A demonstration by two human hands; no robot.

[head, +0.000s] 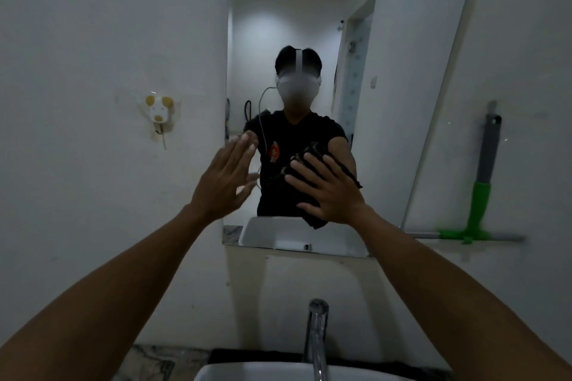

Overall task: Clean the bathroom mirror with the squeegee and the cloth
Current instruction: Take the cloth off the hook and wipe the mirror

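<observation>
Dim white bathroom: we stand at the sink, both arms raised to the mirror (387, 71).

Our right hand (328, 189) presses a dark cloth (314, 153) flat on the lower glass, fingers spread over it. Our left hand (224, 178) hovers beside it at the mirror's left edge, fingers straight and slightly apart, holding nothing. Well right, the squeegee (483, 182) leans against the wall, blade down on a ledge. Below, tap (317, 340) and sink (247, 373).

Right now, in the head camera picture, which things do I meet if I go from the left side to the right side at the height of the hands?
Wall hook → left hand, open and empty → right hand, pressing the dark cloth on the mirror → squeegee against the wall.
</observation>
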